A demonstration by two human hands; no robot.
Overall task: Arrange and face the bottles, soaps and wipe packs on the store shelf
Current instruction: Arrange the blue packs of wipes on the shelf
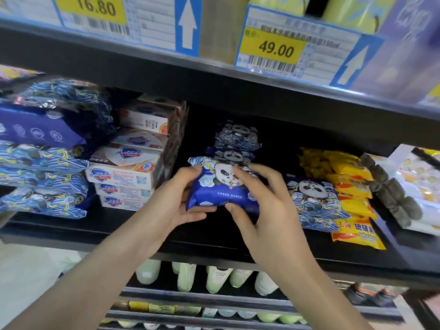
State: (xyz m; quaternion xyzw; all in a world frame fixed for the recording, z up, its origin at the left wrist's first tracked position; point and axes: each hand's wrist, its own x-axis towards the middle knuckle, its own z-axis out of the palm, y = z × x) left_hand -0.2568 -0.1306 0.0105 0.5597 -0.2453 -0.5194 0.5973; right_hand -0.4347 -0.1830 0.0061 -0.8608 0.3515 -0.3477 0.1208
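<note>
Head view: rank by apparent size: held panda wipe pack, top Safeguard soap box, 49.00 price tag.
1. 49.00 price tag, though nearness inflates it
2. panda wipe pack, partly hidden by both hands
3. Safeguard soap box

Two hands (pixel 181 198), three soap boxes (pixel 123 177).

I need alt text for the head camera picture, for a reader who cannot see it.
Both hands, left hand and right hand, hold a blue panda wipe pack at the dark shelf. Stacked soap boxes stand left, yellow packs right.
</note>
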